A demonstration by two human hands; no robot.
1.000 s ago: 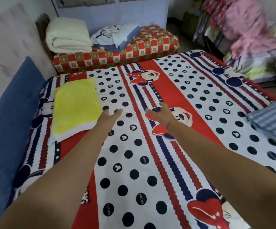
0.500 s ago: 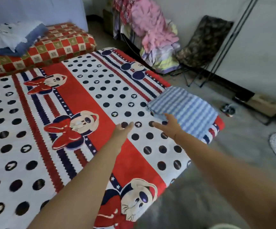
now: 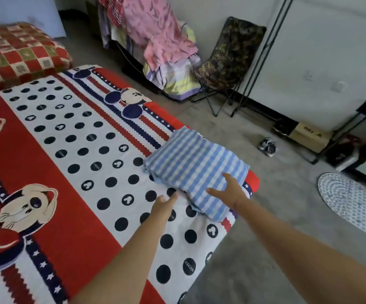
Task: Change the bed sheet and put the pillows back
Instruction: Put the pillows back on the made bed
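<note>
The folded blue striped sheet (image 3: 190,165) sits on a corner of the bed (image 3: 116,163). The right hand (image 3: 232,191) lies on it, fingers spread. The left hand (image 3: 163,207), open too, is just beside it. The red mouse sheet (image 3: 63,227) still covers the bed, so I think most of the work is left.

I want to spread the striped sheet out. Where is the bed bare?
The dotted band of the Mickey-print bed sheet lies bare between the checkered quilt and the folded blue-striped sheet, as does the red band left of it. Crowded: the bed's right corner, where that sheet lies with the left hand and right hand at it.
</note>
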